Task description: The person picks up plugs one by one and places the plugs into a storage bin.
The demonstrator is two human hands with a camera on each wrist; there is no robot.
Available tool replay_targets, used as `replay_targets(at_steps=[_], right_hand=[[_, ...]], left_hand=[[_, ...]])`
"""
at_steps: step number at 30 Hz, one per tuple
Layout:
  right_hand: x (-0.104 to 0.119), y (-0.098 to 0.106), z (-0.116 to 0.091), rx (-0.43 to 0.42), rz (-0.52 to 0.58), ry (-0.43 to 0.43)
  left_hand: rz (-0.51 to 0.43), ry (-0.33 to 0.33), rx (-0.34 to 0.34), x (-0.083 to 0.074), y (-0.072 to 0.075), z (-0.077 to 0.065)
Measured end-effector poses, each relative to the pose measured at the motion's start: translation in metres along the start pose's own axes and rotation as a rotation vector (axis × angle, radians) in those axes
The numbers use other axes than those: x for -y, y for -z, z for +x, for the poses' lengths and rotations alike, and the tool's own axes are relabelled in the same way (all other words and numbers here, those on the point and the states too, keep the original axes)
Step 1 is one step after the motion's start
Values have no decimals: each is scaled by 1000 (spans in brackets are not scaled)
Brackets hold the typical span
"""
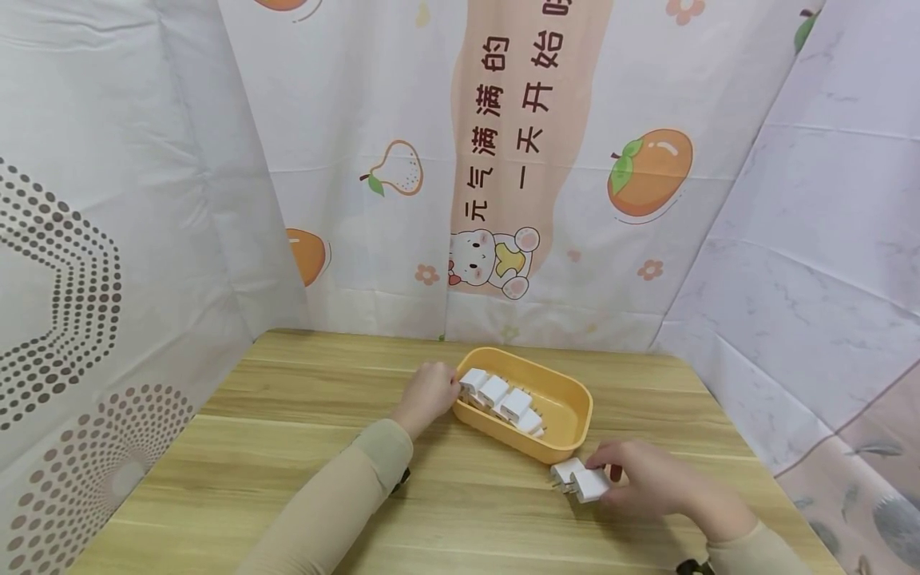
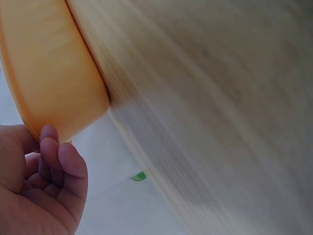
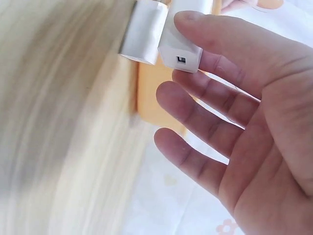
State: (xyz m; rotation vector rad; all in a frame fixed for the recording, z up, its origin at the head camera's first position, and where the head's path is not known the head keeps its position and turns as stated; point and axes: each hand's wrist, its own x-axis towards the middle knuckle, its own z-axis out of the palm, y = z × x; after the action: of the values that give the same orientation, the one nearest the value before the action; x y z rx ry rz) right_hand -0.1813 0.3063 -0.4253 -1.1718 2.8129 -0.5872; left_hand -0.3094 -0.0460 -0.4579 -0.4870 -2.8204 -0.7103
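My left hand pinches the left end of a yellow-orange plastic bin, thumb and fingertips at its rim in the left wrist view. Several white USB charger plugs with metal prongs lie in the bin's left and middle part. Near the bin's front right corner, my right hand holds a white charger plug between thumb and index finger; its USB port faces the palm in the right wrist view. Right beside it is a second white charger plug, overlapped by the held one in the head view. The other right fingers are spread loosely.
Everything stands on a wood-grain table. A white curtain printed with fruit and lettering hangs behind its back edge, and more cloth hangs at the left and right sides.
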Motion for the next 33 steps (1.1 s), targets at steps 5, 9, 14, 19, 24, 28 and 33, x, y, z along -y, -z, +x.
replay_targets(at_steps=[5, 9, 14, 19, 24, 28, 33], right_hand=[[-2, 8, 0, -48, -19, 48], [-2, 16, 0, -66, -13, 43], [-1, 23, 0, -96, -31, 39], [-1, 24, 1, -100, -57, 25], [0, 25, 4, -139, -112, -50], [1, 28, 6, -156, -93, -151], [1, 32, 11, -178, -61, -233]], left_hand=[[3, 1, 4, 0, 0, 1], [11, 2, 4, 1, -1, 1], [10, 6, 4, 2, -1, 2], [10, 7, 4, 0, 0, 1], [6, 9, 7, -1, 1, 0], [-3, 13, 11, -1, 1, -1], [-5, 22, 14, -1, 0, -1]])
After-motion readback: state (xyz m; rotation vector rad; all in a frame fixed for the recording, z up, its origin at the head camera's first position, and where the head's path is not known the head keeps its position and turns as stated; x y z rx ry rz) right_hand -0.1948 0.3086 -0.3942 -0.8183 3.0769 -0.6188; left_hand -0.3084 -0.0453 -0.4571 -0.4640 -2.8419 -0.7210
